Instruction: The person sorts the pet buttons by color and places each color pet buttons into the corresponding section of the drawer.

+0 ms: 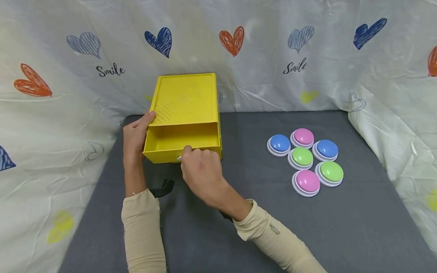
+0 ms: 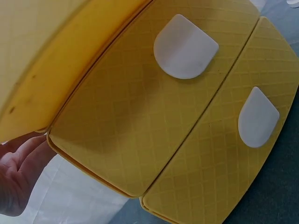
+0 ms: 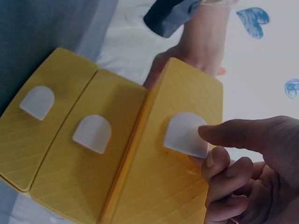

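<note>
A yellow drawer cabinet (image 1: 186, 98) stands at the back left of the table, its top drawer (image 1: 160, 156) pulled out and the drawer's yellow inside showing. My right hand (image 1: 203, 174) pinches the white tab handle (image 3: 182, 133) of that drawer between thumb and index finger, the other fingers curled in. At the cabinet's left side my left hand (image 1: 136, 134) rests with fairly straight fingers along the wall, thumb at the top edge. Two lower drawers, a middle one (image 2: 121, 116) and a bottom one (image 2: 201, 172), are closed, each with a white tab.
On the right of the dark grey table cloth (image 1: 259, 227) sit several round push buttons in white bases, among them a blue one (image 1: 280, 143), a pink one (image 1: 308, 181) and a green one (image 1: 332, 171). A white curtain (image 1: 259, 68) with hearts hangs behind.
</note>
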A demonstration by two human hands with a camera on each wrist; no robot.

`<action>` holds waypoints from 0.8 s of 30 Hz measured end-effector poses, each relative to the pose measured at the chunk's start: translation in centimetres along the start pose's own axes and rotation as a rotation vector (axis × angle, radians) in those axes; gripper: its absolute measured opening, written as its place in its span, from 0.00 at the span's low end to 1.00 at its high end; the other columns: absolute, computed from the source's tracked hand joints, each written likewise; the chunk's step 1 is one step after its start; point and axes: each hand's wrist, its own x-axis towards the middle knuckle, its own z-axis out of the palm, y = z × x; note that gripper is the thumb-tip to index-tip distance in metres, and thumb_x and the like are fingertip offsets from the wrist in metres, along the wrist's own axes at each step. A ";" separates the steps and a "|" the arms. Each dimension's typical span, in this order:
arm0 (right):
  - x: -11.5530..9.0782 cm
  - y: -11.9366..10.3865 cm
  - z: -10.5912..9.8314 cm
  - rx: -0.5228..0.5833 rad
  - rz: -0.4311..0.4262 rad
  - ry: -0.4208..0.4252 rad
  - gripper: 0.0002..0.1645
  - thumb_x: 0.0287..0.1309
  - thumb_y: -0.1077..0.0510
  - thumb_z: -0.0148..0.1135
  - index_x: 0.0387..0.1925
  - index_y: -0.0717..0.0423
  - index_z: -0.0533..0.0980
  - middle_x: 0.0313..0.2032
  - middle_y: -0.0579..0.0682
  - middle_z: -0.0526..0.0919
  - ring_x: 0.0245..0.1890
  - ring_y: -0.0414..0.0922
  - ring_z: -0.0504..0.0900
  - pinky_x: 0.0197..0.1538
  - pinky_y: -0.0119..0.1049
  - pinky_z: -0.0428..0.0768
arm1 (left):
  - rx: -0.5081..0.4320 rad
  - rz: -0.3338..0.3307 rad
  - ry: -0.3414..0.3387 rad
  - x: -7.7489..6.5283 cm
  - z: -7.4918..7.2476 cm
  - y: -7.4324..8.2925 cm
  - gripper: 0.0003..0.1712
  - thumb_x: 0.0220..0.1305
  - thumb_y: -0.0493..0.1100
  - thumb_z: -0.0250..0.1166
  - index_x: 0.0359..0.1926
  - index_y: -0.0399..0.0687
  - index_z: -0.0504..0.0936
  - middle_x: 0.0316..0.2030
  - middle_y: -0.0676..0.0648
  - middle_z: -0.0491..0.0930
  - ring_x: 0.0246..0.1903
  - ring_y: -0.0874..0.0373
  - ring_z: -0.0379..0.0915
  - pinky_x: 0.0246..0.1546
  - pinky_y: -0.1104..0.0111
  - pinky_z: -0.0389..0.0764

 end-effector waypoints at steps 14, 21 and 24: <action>-1.8 0.0 -2.0 0.058 -0.102 -0.101 0.14 0.56 0.57 0.53 0.17 0.51 0.67 0.10 0.42 0.59 0.08 0.41 0.59 0.11 0.31 0.59 | 0.021 0.043 0.031 -2.3 0.9 1.3 0.33 0.48 0.62 0.68 0.33 0.32 0.81 0.26 0.39 0.80 0.21 0.49 0.76 0.17 0.68 0.75; -2.3 1.0 -2.0 0.144 -0.119 -0.081 0.12 0.57 0.57 0.52 0.19 0.51 0.67 0.10 0.42 0.59 0.08 0.39 0.60 0.11 0.29 0.59 | 0.020 0.037 0.029 -2.6 1.4 1.4 0.34 0.49 0.61 0.67 0.27 0.28 0.75 0.20 0.41 0.76 0.19 0.50 0.73 0.16 0.68 0.73; -2.5 1.5 -1.9 0.239 -0.114 -0.056 0.10 0.57 0.58 0.54 0.21 0.49 0.67 0.10 0.41 0.60 0.09 0.37 0.60 0.13 0.26 0.58 | 0.023 0.007 0.038 -2.5 1.3 1.4 0.35 0.48 0.63 0.67 0.27 0.29 0.75 0.23 0.41 0.77 0.21 0.50 0.74 0.18 0.68 0.73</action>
